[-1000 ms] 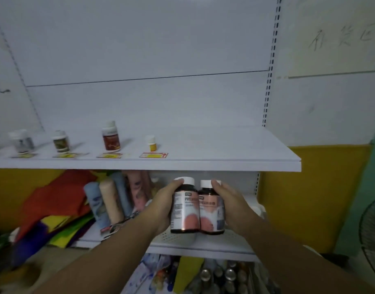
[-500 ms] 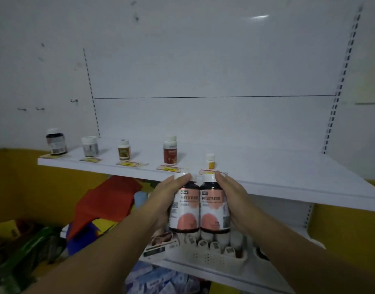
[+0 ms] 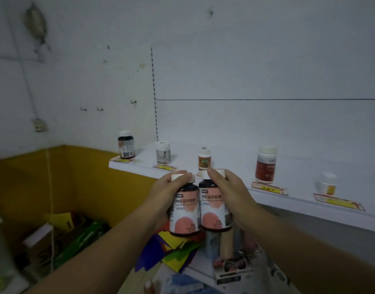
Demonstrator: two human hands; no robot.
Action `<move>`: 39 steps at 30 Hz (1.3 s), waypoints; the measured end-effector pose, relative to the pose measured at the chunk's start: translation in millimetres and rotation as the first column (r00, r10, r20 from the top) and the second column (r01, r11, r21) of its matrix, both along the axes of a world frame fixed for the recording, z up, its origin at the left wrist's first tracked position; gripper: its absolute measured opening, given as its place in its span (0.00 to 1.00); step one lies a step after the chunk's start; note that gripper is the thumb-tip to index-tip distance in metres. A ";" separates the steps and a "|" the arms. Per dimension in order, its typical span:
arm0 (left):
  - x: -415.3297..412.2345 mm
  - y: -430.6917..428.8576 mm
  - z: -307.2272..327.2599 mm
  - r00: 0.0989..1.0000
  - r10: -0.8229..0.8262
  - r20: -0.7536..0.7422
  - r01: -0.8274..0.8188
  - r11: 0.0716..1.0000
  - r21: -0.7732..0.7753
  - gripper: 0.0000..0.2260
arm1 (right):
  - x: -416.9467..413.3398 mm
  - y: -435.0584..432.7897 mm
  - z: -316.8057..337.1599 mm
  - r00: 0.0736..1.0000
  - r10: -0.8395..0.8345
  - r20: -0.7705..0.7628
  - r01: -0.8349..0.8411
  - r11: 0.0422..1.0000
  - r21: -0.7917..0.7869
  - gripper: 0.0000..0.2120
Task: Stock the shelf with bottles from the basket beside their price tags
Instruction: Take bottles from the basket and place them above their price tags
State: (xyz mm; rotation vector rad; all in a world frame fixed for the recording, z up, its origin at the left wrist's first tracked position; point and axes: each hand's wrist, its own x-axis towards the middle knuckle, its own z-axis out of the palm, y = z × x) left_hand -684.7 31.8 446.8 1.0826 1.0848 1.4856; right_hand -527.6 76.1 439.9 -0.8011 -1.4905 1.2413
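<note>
I hold two dark bottles with white caps and pink labels side by side, just below the front edge of the white shelf (image 3: pixel 235 166). My left hand (image 3: pixel 164 196) grips the left bottle (image 3: pixel 184 211); my right hand (image 3: pixel 231 192) grips the right bottle (image 3: pixel 213 206). On the shelf stand several bottles, each behind a yellow price tag: a matching dark bottle (image 3: pixel 126 144) at the far left, a grey one (image 3: pixel 163 152), a small orange-labelled one (image 3: pixel 204 159), a red one (image 3: pixel 266 165) and a small yellow one (image 3: pixel 328 183). The basket is not in view.
A lower shelf (image 3: pixel 201 266) below my hands holds rolled and folded coloured cloth or paper and small packets. Left of the shelf unit stand a yellow wall panel (image 3: pixel 55 177) and cardboard boxes (image 3: pixel 40 240) with green and yellow items. The white back panel rises behind the top shelf.
My view has swung left and nearer the shelf. Both hands have kept their bottles and risen slightly toward the shelf's front edge, now in front of the orange-labelled bottle.
</note>
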 end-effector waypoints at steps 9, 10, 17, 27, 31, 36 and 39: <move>-102.1 42.2 15.4 0.993 0.047 -0.108 -0.046 0.999 0.010 0.18 | -98.2 59.8 19.6 0.993 0.107 0.050 -0.112 0.989 0.097 0.19; -112.8 47.9 17.6 0.991 0.054 -0.122 -0.053 0.999 0.015 0.16 | -108.2 68.0 24.5 0.990 0.122 0.068 -0.129 0.985 0.112 0.17; -186.0 95.8 79.2 0.917 0.249 -0.311 -0.208 0.965 0.162 0.24 | -173.1 131.0 90.8 0.974 0.093 0.206 -0.154 0.940 0.304 0.20; -283.0 174.3 150.7 0.856 0.442 -0.270 -0.352 0.879 0.323 0.24 | -242.6 207.0 118.0 0.909 -0.073 0.410 -0.107 0.911 0.399 0.19; -329.9 218.7 163.5 0.869 0.422 -0.259 -0.321 0.878 0.355 0.10 | -270.1 236.2 113.3 0.848 -0.155 0.507 -0.045 0.932 0.360 0.18; -378.0 277.5 150.5 0.904 0.330 -0.271 -0.241 0.918 0.314 0.08 | -298.7 257.4 102.9 0.719 -0.188 0.669 -0.019 0.957 0.289 0.19; -389.9 313.7 137.5 0.931 0.233 -0.282 -0.158 0.952 0.263 0.12 | -306.5 263.0 95.6 0.684 -0.201 0.701 0.020 0.966 0.257 0.17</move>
